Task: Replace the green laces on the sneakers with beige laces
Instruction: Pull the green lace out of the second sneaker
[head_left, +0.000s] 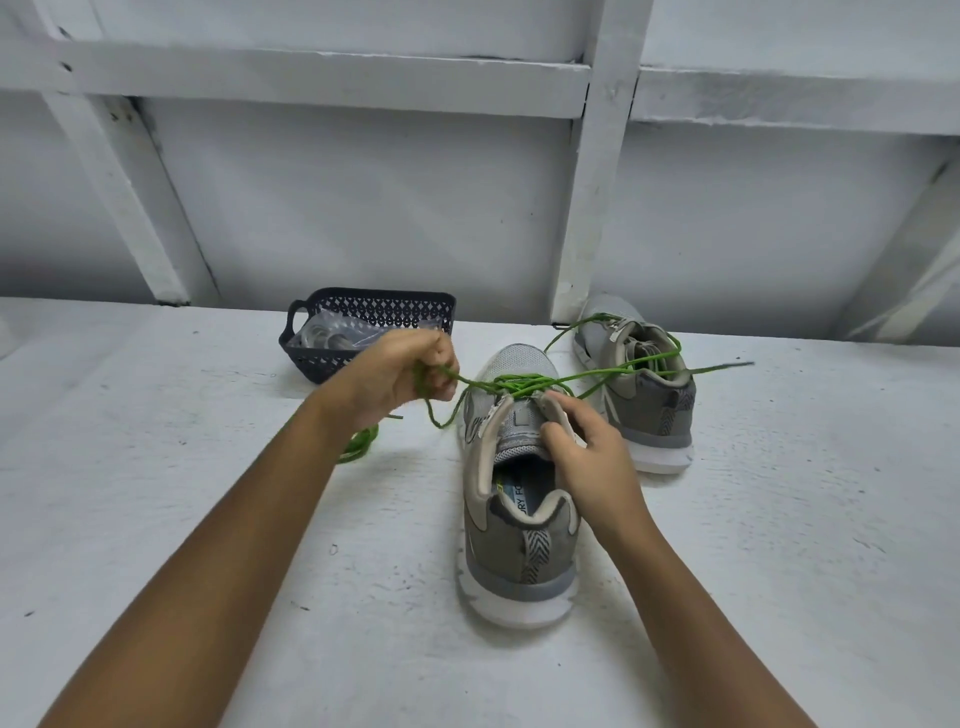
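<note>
Head view: a dark basket (317, 358) sits beyond and left of the near sneaker (519, 551). Left of its toe, the left hand (395, 376) is fisted round the green lace (519, 383) running from its eyelets. The right hand (587, 452) pinches its right eyelet edge, and the second sneaker (649, 415) stands just behind-right.

Bare forearms (208, 519), left grip (392, 376), right grip (592, 462)

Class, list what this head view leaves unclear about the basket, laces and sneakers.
Head view throughout.
The basket: clear packets half hidden by its wall and the left hand; beige laces unconfirmed.
The near sneaker: eyelets covered by bunched green lace and the right hand.
The lace tip, far right: blurred.
</note>
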